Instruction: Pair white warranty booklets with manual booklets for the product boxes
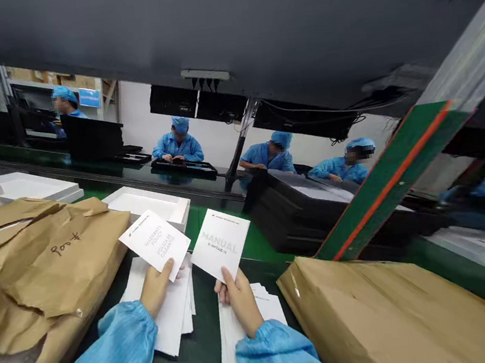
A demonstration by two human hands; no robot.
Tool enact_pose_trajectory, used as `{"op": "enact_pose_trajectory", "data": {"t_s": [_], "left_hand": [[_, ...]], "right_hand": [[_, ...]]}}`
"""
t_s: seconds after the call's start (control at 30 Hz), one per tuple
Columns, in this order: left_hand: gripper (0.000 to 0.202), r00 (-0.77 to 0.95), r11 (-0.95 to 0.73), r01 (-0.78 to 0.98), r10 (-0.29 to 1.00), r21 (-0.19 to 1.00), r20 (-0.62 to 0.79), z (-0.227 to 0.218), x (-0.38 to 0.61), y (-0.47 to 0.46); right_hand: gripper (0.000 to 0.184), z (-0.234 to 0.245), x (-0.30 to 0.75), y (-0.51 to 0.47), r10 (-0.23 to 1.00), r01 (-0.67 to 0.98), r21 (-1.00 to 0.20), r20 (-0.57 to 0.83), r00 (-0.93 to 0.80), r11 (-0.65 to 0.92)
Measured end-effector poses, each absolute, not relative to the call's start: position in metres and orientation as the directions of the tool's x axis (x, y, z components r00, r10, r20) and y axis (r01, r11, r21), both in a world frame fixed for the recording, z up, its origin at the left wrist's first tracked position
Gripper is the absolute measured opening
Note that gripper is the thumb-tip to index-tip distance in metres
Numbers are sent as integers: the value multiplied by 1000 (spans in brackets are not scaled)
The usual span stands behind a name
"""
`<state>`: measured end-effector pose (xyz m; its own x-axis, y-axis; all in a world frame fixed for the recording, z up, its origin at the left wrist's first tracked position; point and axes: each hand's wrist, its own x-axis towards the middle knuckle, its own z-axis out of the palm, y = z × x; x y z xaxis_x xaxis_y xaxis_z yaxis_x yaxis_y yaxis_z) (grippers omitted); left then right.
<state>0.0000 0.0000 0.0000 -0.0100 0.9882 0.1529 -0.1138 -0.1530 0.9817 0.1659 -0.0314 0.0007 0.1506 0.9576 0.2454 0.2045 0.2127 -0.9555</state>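
Between thumb and fingers, my left hand (160, 284) pinches a white warranty policy leaflet (155, 240) by its lower edge. A white manual (220, 241) is gripped the same way in my right hand (239, 298). Both booklets are held up side by side, a small gap between them, their printed covers facing me. Under my left hand lies a fanned stack of white leaflets (173, 330). Another stack of white booklets (270, 304) lies beneath my right hand and is partly hidden by it. Blue sleeves cover both forearms.
An opened brown paper package (58, 271) lies at the left, a wrapped brown one (376, 313) at the right. White box trays (151, 202) stand behind. A green post (386, 186) slants up at right. Several co-workers (178, 142) in blue sit across the line.
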Motion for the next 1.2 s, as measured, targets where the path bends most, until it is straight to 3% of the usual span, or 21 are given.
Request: {"op": "enact_pose_trajectory", "data": {"t_s": [0.33,1.2], "left_hand": [[37,-9,-188,-107,982,976,188,-3,-2,-1],[35,16,-160,-38,987,986,161,2,1,-7]], "right_hand": [[29,-1,168,-26,976,224,-955,212,56,194],[28,0,168,-26,976,254,-947,214,45,196]]}}
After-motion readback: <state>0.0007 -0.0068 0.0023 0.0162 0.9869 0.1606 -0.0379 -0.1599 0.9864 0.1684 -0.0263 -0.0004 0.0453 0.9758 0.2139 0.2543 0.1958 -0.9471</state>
